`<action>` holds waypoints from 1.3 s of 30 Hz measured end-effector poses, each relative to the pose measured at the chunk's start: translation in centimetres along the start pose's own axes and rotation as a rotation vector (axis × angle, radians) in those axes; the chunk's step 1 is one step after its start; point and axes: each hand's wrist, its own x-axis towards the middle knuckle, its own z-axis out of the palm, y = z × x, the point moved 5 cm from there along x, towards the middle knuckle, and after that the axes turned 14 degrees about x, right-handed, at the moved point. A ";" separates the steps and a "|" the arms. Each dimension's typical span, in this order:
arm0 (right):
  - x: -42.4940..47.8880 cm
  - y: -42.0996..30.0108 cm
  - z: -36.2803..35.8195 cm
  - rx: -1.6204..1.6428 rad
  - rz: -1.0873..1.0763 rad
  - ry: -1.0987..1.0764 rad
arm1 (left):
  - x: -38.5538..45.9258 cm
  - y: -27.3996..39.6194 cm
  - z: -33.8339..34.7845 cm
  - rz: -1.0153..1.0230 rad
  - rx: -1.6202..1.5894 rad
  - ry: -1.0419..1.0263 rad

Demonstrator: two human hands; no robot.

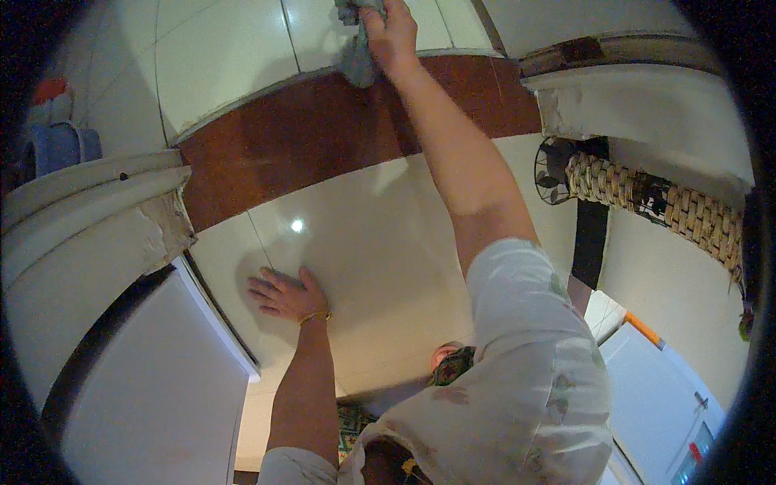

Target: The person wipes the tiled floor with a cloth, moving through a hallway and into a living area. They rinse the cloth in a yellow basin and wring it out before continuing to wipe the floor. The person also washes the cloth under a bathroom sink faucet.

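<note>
My right hand (393, 37) is stretched far forward and grips a grey-green cloth (357, 57). The cloth lies across the edge where white floor tiles (230, 66) meet a reddish-brown threshold strip (291, 142). Its lower end hangs onto the brown strip. My left hand (290, 296) presses flat on the cream tiled floor (376, 242), fingers spread, holding nothing. A thin yellow band (315, 316) circles that wrist. Part of the cloth is hidden behind my right hand's fingers.
Door-frame bases with peeling paint (163, 227) flank the strip. A woven stand with a wire frame (655, 188) is against the right wall. A white cabinet-like panel (151, 376) stands at left. A blue plastic object (60, 148) sits beyond the left frame. A white door (655, 370) is lower right.
</note>
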 end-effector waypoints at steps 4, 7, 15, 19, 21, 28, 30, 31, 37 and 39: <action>-7.9 -11.9 -4.9 -0.438 -0.119 -0.071 | 0.0 -0.4 0.0 -0.009 -0.022 0.030; -17.4 -9.5 -8.8 -0.613 0.014 -0.311 | 0.2 0.0 -0.3 -0.012 -0.001 -0.012; -4.2 3.0 -9.4 -0.761 0.195 -0.299 | -0.2 0.0 0.5 0.002 -0.089 0.059; -0.2 -2.5 -9.9 -0.391 0.020 0.148 | -0.3 -0.4 0.8 -0.012 -0.072 0.080; -5.2 -5.8 -9.6 -0.495 0.174 -0.109 | -0.1 -0.5 0.5 -0.036 -0.067 0.075; -16.3 -4.5 -7.5 -0.798 0.188 -0.297 | -0.5 0.0 0.1 0.017 -0.080 0.070; -15.7 -4.8 -6.7 -0.792 0.168 -0.328 | -0.1 0.2 -0.1 0.001 -0.069 0.042; -16.0 -5.2 -6.4 -0.786 0.164 -0.353 | -0.2 -0.2 0.0 0.000 -0.043 0.038; -15.9 -4.6 -5.9 -0.828 0.159 -0.360 | 2.3 0.1 -1.8 0.093 -0.034 -0.227; -14.6 -3.6 -6.1 -0.726 0.042 -0.394 | 2.8 4.4 -6.5 0.276 0.001 -0.275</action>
